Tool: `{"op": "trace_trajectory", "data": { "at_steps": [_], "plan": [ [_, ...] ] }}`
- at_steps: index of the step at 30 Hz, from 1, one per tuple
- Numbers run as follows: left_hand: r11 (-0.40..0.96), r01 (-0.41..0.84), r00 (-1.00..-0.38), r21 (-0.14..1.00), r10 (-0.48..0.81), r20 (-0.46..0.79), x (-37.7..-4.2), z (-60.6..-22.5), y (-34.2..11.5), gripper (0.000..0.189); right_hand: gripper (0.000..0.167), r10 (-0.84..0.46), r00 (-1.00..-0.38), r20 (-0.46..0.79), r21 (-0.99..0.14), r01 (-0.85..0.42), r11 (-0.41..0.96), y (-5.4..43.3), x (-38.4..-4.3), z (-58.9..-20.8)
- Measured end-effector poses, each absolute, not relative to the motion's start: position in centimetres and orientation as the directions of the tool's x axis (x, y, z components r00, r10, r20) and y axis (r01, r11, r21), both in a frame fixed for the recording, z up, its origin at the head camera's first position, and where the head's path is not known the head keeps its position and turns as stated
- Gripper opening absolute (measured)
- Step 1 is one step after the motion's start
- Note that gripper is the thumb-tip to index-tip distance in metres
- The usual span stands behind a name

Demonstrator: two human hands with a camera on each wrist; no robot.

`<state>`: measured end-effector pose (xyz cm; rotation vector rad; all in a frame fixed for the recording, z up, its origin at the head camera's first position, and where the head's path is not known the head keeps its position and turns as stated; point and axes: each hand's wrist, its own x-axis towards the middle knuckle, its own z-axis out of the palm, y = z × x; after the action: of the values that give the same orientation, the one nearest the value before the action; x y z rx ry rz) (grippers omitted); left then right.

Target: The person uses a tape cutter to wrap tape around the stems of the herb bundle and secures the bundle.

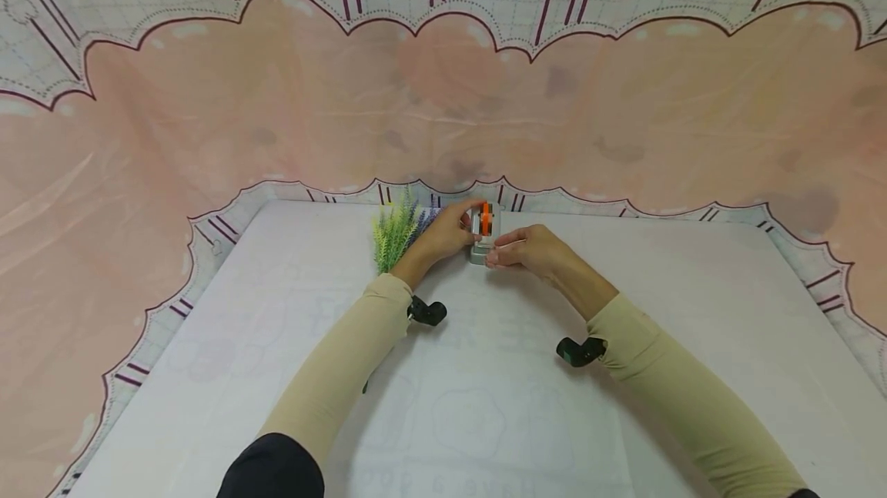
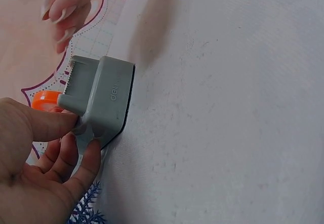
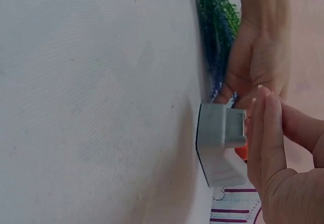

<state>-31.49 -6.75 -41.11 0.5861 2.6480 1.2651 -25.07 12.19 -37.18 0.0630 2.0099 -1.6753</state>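
A grey tape dispenser [image 1: 480, 253] with "deli" on its end stands near the far edge of the white table. It carries an orange tape roll or core [image 1: 487, 219]. My left hand [image 1: 443, 232] holds the dispenser from its left side; in the left wrist view the thumb lies by the toothed cutter end and the fingers [image 2: 90, 158] touch the side wall. To the right is my right hand [image 1: 530, 250], its fingers loosely extended and nothing held in them. The right wrist view has these fingers [image 3: 273, 133] overlapping the dispenser [image 3: 212, 133].
Artificial sprigs with green-yellow [image 1: 393, 236] and blue-purple [image 1: 421, 222] tips lie left of the dispenser, beside my left wrist. Behind the white table [image 1: 478, 375] hangs a peach, scallop-patterned cloth [image 1: 443, 113]. A black wrist camera [image 1: 427, 312] sticks out from my left sleeve, another [image 1: 580, 352] from my right.
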Motion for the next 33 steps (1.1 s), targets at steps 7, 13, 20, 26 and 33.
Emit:
{"op": "trace_trajectory", "data": {
  "at_steps": [7,13,20,26,33],
  "plan": [
    [0.571,0.292,-0.911,0.767,0.411,0.041,-31.4,-41.1,-6.8,0.073,0.043,-0.328,-0.834,-0.443,-0.894,0.384,0.229,12.5,-24.8,-37.6],
    [0.573,0.3,-0.909,0.763,0.414,0.048,-31.5,-41.2,-6.8,0.072,0.04,-0.346,-0.808,-0.477,-0.878,0.46,0.136,12.8,-24.8,-38.4],
    [0.585,0.287,-0.914,0.759,0.403,0.035,-31.3,-41.0,-6.7,0.074,0.035,-0.331,-0.804,-0.494,-0.868,0.476,0.141,13.0,-24.7,-38.4],
    [0.583,0.272,-0.918,0.766,0.396,0.025,-31.2,-40.9,-6.7,0.073,0.035,-0.349,-0.788,-0.507,-0.856,0.507,0.099,13.1,-24.8,-38.5],
    [0.571,0.282,-0.913,0.771,0.406,0.034,-31.1,-40.8,-6.7,0.072,0.037,-0.415,-0.758,-0.503,-0.834,0.552,0.002,13.1,-25.1,-39.0]
  ]
}}
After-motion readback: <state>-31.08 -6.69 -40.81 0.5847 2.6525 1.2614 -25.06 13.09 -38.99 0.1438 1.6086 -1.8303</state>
